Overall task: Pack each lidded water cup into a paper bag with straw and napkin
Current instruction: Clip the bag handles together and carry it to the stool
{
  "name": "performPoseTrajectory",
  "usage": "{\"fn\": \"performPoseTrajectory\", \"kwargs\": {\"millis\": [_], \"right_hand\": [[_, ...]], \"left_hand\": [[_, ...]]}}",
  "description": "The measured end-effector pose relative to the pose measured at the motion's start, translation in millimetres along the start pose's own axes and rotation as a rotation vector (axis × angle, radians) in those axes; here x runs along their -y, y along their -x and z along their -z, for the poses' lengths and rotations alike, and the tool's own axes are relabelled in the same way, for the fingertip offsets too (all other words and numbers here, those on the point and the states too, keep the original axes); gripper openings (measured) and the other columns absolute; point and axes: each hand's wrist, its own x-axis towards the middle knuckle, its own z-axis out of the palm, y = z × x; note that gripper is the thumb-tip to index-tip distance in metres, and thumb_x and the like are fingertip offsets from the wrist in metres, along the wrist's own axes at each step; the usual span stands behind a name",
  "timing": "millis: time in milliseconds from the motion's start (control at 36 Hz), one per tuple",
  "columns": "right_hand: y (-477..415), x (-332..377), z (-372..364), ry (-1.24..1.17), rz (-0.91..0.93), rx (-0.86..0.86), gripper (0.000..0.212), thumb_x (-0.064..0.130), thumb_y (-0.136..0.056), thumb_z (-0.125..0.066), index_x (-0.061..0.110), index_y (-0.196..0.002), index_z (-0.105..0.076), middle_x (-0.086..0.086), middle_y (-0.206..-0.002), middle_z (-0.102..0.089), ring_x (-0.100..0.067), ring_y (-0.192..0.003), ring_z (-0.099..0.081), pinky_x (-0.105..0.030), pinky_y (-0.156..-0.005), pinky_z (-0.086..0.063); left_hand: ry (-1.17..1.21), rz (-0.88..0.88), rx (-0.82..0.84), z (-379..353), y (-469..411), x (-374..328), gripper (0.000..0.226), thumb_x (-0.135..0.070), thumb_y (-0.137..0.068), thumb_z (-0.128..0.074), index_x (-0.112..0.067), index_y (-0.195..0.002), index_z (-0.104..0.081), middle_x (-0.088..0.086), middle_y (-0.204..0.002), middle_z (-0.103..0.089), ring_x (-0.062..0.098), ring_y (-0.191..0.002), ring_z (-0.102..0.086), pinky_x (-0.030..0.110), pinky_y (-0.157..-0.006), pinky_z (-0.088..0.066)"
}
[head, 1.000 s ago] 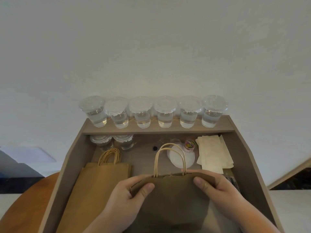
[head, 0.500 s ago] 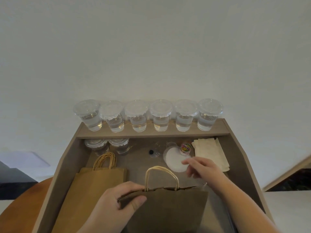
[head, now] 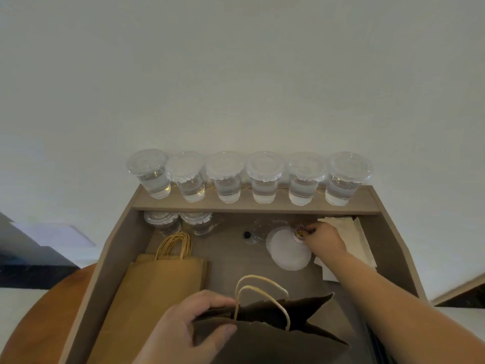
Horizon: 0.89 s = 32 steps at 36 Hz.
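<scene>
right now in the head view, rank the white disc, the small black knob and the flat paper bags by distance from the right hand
1. White disc, just left of the right hand.
2. Small black knob, mid counter, farther left.
3. Flat paper bags, far left side.

White wall [head: 236, 74] ahead of me, grey-brown open box [head: 115, 253] below it, round wooden tabletop [head: 44, 319] at my lower left, small black knob [head: 247, 235] on box floor.
</scene>
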Motion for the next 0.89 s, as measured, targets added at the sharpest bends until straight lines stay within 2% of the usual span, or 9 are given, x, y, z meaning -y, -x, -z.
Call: {"fn": "performPoseTrajectory", "kwargs": {"millis": [56,139,306,444,583,722,889], "right_hand": [[-3,1,-1,0.017,0.001,-0.013,0.021,0.038,-0.100,-0.065,0.025,-0.102,-0.082,-0.005,-0.108,-0.076,-0.027,-0.092,-0.064,-0.038,-0.085,-0.057],[-6,1,-4,0.052,0.029,-0.033,0.021,0.035,-0.101,-0.064,0.025,-0.107,-0.082,-0.004,-0.113,-0.075,-0.029,-0.101,-0.068,-0.038,-0.085,-0.057],[-4,1,-8,0.035,0.033,-0.075,0.016,0.028,-0.098,-0.064,0.027,-0.099,-0.080,-0.003,-0.107,-0.076,-0.027,-0.094,-0.066,-0.033,-0.076,-0.050],[-5,-1,-7,0.026,0.072,-0.086,0.017,0.017,-0.097,-0.064,0.017,-0.102,-0.080,-0.012,-0.111,-0.073,-0.032,-0.102,-0.067,-0.039,-0.087,-0.057],[-5,-2,-7,0.086,0.132,-0.115,0.013,0.015,-0.098,-0.065,0.009,-0.102,-0.076,-0.016,-0.116,-0.067,-0.034,-0.107,-0.064,-0.040,-0.091,-0.054],[-2,2,-4,0.164,0.170,-0.150,0.015,0.013,-0.097,-0.062,0.006,-0.099,-0.075,-0.018,-0.102,-0.072,-0.038,-0.097,-0.066,-0.041,-0.082,-0.056],[-1,9,3,0.245,0.153,-0.107,0.018,0.021,-0.097,-0.061,0.009,-0.097,-0.074,-0.013,-0.095,-0.075,-0.033,-0.095,-0.069,-0.036,-0.080,-0.057]], "left_hand": [[0.004,0.010,-0.001,0,1,0,0.036,-0.047,-0.084,-0.079,-0.053,-0.118,-0.071,-0.022,-0.117,-0.073,-0.001,-0.112,-0.068,0.014,-0.094,-0.051],[-0.003,0.021,-0.016,0,3,0,0.036,-0.034,-0.087,-0.083,-0.051,-0.117,-0.073,-0.021,-0.114,-0.074,0.000,-0.108,-0.070,0.014,-0.092,-0.052],[-0.011,0.028,-0.012,1,3,0,0.037,-0.032,-0.087,-0.083,-0.053,-0.116,-0.072,-0.020,-0.115,-0.074,0.002,-0.108,-0.070,0.016,-0.091,-0.053],[-0.012,0.025,-0.027,0,4,1,0.039,-0.030,-0.086,-0.085,-0.053,-0.115,-0.073,-0.021,-0.113,-0.075,0.002,-0.107,-0.071,0.017,-0.092,-0.054],[-0.020,0.027,-0.014,-1,5,1,0.038,-0.037,-0.086,-0.083,-0.057,-0.117,-0.070,-0.025,-0.116,-0.072,-0.001,-0.110,-0.068,0.015,-0.095,-0.051],[-0.004,0.020,-0.037,-2,6,2,0.037,-0.060,-0.080,-0.072,-0.056,-0.117,-0.070,-0.025,-0.115,-0.072,-0.001,-0.109,-0.068,0.014,-0.093,-0.051],[-0.037,0.025,-0.044,-5,7,7,0.040,-0.068,-0.077,-0.066,-0.063,-0.117,-0.066,-0.030,-0.115,-0.071,-0.005,-0.110,-0.066,0.015,-0.092,-0.052]]}}
